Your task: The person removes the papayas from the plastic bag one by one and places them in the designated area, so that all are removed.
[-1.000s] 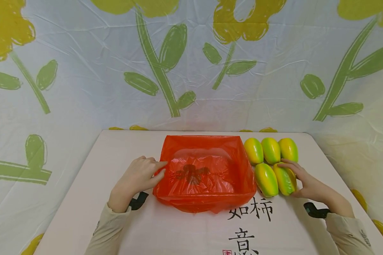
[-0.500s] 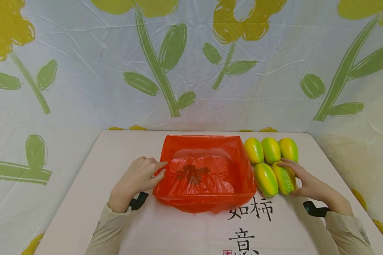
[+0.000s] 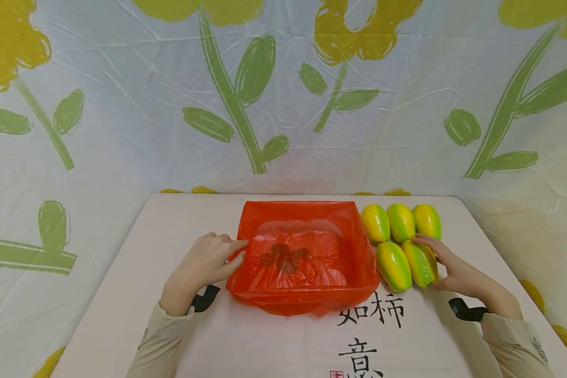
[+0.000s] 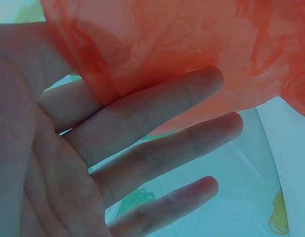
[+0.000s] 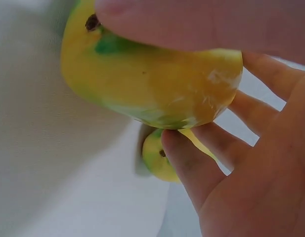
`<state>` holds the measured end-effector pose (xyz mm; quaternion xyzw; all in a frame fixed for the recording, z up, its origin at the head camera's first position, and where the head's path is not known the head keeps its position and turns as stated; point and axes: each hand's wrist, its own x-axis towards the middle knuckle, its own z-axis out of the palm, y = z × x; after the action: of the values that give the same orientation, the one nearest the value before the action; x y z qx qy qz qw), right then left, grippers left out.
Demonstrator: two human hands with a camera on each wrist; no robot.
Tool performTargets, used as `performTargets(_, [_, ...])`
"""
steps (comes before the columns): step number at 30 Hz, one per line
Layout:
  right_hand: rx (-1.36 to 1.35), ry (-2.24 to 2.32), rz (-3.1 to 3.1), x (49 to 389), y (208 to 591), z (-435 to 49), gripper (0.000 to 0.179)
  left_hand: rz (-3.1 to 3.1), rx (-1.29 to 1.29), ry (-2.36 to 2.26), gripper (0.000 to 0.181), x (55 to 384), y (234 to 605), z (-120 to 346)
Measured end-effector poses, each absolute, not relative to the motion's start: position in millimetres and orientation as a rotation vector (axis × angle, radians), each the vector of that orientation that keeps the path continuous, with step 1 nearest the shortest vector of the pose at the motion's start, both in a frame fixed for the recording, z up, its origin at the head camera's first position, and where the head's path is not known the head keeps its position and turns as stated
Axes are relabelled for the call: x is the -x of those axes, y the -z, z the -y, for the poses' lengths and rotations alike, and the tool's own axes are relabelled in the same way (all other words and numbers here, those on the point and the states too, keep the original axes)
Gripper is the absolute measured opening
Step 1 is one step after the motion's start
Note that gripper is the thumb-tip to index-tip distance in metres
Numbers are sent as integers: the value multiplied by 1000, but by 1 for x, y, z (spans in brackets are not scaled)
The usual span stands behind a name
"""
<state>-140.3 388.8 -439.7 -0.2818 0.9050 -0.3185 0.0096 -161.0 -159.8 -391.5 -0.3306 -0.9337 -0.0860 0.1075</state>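
In the head view, my right hand [image 3: 453, 268] holds an oblong yellow-green fruit [image 3: 420, 265], the nearer right one of a cluster. The right wrist view shows the thumb along one side of this fruit [image 5: 142, 79] and fingertips on the other; its brown stem end faces the pale table. My left hand [image 3: 210, 260] is at the left rim of a box-shaped container lined with red plastic [image 3: 302, 295]. Its thumb and index fingertips overlap the rim. In the left wrist view the fingers [image 4: 157, 160] are nearly straight, against the red plastic [image 4: 182, 39], which hides part of the index finger.
Several like fruits [image 3: 394, 266] sit close together just right of the red container. Black brush characters [image 3: 361, 357] mark the pale table [image 3: 255, 346] in front. A flower-printed cloth [image 3: 160, 121] hangs behind the table's back edge.
The held fruit has shifted very slightly left and away from me, with my right hand moving along. My left hand and the red container stay where they were.
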Motion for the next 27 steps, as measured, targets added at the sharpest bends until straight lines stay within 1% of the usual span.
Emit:
performTargets(15, [743,1026,-2798,139,436,-387,103,2744,978,252,29,161,391,160])
performTargets(27, [786,1013,-2817,138,438,-387,102,2763,974,244,33,161,391,160])
